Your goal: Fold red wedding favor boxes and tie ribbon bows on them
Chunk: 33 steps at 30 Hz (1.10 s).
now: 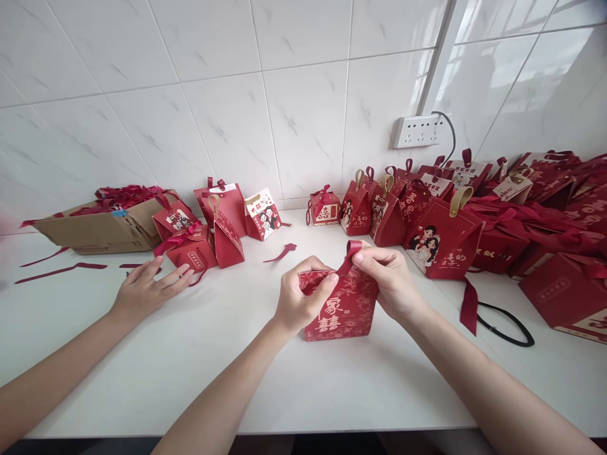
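Observation:
A red gift box (353, 313) with floral print and pale lettering stands upright on the white table in front of me. My left hand (303, 297) is closed on its upper left edge, the thumb lying across the front. At the top, a dark red ribbon loop (351, 253) sticks up. My right hand (391, 281) pinches that loop between thumb and fingers, its other fingers behind the box's right edge. Part of the box top is hidden by my fingers.
Another person's hand (149, 284) reaches in from the left, near small red boxes (192, 253). A cardboard carton (95, 230) of ribbons is behind it. Many red gift boxes (446, 243) crowd the right side. A black band (515, 325) and loose ribbon (469, 306) lie nearby.

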{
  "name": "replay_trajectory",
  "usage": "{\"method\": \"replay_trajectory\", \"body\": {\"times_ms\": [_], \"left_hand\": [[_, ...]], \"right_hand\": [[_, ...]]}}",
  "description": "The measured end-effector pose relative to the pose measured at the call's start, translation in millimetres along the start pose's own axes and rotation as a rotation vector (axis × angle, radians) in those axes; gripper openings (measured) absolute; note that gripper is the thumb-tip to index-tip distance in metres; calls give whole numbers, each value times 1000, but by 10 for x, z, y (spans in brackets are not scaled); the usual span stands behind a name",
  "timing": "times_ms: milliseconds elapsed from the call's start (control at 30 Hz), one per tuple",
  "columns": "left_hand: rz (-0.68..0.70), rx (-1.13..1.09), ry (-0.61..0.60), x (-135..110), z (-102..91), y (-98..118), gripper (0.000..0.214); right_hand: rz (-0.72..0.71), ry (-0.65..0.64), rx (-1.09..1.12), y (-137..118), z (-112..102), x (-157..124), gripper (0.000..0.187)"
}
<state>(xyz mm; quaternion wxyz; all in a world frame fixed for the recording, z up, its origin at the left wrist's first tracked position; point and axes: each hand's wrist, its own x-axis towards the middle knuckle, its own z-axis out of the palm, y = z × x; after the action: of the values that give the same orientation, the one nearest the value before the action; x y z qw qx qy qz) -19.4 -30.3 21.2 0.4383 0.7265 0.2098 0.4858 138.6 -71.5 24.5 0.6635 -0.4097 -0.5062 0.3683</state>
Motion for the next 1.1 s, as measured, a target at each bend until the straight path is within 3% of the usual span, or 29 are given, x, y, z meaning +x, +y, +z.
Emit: {"method": "replay_trajectory", "body": {"times_ms": [67, 167, 200, 367, 467, 600, 667, 767, 900, 1000, 1100], "left_hand": [[-52, -185, -146, 30, -68, -4, 22], [-231, -516, -455, 84, -138, -22, 43], [-293, -572, -505, 96, -135, -30, 44], [-475, -440, -488, 89, 9, -36, 31], [-566, -363, -580, 66, 61, -13, 38], [-561, -391, -711, 31, 96, -34, 51], [-546, -378, -648, 15, 117, -64, 49], [-532, -331, -443, 10, 131, -93, 38], [-440, -203, -169, 40, 95, -117, 34], [-367, -96, 0, 69, 63, -167, 32], [-330, -24, 127, 85, 50, -222, 31]], "right_hand": [[4, -13, 21, -29, -28, 8, 38], [11, -89, 101, -65, -84, 26, 38], [11, -132, 145, -69, -98, 32, 40], [3, -267, 330, 0, -100, 44, 46], [11, -240, 418, 56, -87, 46, 39], [58, -168, 527, 60, -93, 42, 31], [67, -155, 539, 43, -104, 48, 29], [198, -154, 462, 14, -121, 84, 27], [360, -17, 391, -10, -155, 162, 37], [391, 35, 389, 10, -193, 204, 51], [324, 80, 318, 70, -207, 216, 48]]}}
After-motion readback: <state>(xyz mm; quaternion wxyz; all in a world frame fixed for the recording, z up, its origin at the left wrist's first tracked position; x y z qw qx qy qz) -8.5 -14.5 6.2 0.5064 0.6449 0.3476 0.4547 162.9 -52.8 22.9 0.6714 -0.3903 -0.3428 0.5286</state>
